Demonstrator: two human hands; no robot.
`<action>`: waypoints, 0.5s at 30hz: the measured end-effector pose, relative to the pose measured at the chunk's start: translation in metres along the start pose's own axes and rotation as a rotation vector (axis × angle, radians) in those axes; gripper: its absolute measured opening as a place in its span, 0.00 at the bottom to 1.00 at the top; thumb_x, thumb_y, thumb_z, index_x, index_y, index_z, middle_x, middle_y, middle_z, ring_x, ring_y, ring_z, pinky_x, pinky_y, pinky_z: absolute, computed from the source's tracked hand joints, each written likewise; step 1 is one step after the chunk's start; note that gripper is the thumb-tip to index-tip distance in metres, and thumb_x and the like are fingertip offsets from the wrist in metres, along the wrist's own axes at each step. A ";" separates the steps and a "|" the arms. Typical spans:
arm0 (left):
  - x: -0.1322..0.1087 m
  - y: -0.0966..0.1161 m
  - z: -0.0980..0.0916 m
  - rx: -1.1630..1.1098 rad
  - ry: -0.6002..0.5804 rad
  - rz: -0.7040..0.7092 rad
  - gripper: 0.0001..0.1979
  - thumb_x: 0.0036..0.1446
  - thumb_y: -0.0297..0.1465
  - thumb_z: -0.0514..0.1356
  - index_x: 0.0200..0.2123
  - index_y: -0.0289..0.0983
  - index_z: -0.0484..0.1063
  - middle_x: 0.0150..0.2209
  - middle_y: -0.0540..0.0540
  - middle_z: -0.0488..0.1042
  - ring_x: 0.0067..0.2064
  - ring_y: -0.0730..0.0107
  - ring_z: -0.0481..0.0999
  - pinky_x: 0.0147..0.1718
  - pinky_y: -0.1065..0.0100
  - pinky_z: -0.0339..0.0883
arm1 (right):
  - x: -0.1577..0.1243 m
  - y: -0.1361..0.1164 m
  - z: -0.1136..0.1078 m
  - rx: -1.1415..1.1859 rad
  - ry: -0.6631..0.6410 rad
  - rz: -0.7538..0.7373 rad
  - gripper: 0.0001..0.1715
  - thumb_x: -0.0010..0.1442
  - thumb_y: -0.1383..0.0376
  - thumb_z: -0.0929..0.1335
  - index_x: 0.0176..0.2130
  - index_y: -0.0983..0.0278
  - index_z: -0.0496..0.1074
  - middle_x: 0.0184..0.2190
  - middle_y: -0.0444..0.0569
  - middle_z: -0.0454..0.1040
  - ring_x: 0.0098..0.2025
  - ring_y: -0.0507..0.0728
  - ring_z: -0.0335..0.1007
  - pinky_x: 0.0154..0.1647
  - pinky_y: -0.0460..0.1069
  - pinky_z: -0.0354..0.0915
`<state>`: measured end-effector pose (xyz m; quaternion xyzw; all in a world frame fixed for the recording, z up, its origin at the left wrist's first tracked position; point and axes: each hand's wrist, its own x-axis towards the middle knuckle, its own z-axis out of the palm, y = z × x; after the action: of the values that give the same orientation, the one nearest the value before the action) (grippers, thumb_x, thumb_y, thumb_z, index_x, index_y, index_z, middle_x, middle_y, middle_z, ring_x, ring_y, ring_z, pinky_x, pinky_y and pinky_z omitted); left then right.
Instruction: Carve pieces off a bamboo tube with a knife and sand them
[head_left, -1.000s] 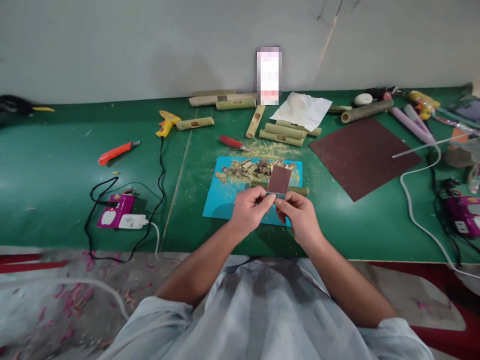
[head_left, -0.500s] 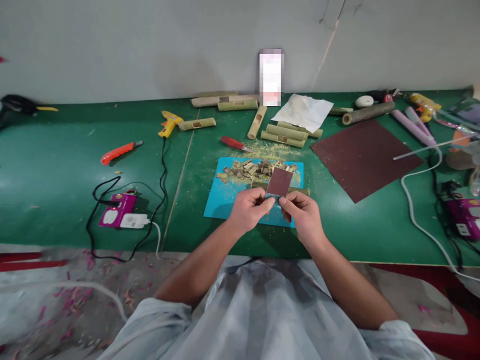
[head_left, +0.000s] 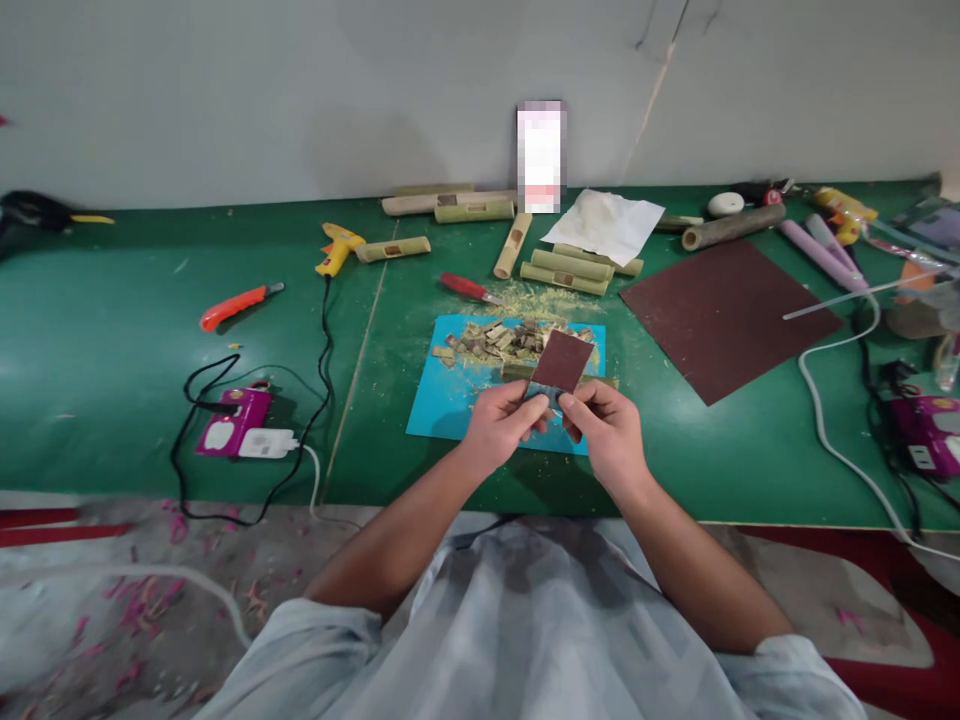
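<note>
Between my two hands is a small brown piece of sandpaper [head_left: 563, 361], its near edge bent up to show a dark bluish back. My left hand [head_left: 501, 424] pinches the left corner of that edge. With thumb and fingers, my right hand [head_left: 604, 425] grips the right corner. Beneath the hands lies a blue sheet [head_left: 435, 400]. Bamboo chips [head_left: 501, 340] are heaped on its far half. A bamboo tube [head_left: 517, 372] lies across the sheet, partly hidden by the sandpaper and my hands.
A red-handled knife [head_left: 466, 288] and several notched bamboo tubes [head_left: 566, 265] lie beyond the sheet. At right is a large sandpaper sheet [head_left: 727, 325]. An orange cutter [head_left: 238, 307], a yellow glue gun [head_left: 339, 250] and a corded purple power strip [head_left: 234, 425] are at left.
The sandpaper has tilted, its far end swinging slightly right, and more of the bent near edge shows. Both hands keep their pinch in nearly the same place.
</note>
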<state>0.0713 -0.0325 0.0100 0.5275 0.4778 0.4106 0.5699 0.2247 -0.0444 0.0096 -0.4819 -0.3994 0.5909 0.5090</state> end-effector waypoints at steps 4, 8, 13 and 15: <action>-0.002 -0.002 0.003 -0.007 0.022 -0.028 0.24 0.57 0.49 0.60 0.19 0.36 0.70 0.14 0.51 0.67 0.15 0.77 0.64 0.15 0.74 0.56 | -0.001 0.003 0.001 0.018 -0.007 0.019 0.20 0.52 0.52 0.75 0.23 0.61 0.67 0.16 0.38 0.64 0.17 0.47 0.56 0.18 0.45 0.54; -0.004 -0.005 0.005 0.007 0.046 -0.007 0.26 0.58 0.51 0.59 0.20 0.36 0.71 0.14 0.51 0.68 0.15 0.77 0.64 0.16 0.73 0.56 | -0.003 0.006 0.000 0.029 -0.018 0.043 0.20 0.51 0.53 0.75 0.23 0.61 0.66 0.14 0.37 0.62 0.16 0.47 0.55 0.17 0.45 0.53; -0.008 -0.005 0.004 0.052 0.054 0.044 0.28 0.61 0.52 0.56 0.18 0.37 0.69 0.15 0.50 0.67 0.17 0.75 0.65 0.19 0.71 0.59 | -0.004 0.006 -0.002 0.024 -0.051 0.068 0.21 0.52 0.53 0.75 0.22 0.61 0.66 0.14 0.38 0.64 0.16 0.48 0.56 0.18 0.46 0.54; -0.008 -0.005 0.003 0.065 0.055 0.052 0.29 0.61 0.52 0.56 0.17 0.37 0.68 0.14 0.50 0.66 0.18 0.75 0.66 0.19 0.71 0.58 | -0.003 0.007 -0.002 0.021 -0.045 0.062 0.22 0.52 0.51 0.75 0.22 0.61 0.66 0.15 0.39 0.64 0.17 0.48 0.57 0.18 0.46 0.55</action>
<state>0.0724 -0.0416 0.0063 0.5463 0.4928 0.4239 0.5282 0.2254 -0.0490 0.0027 -0.4755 -0.3894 0.6212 0.4862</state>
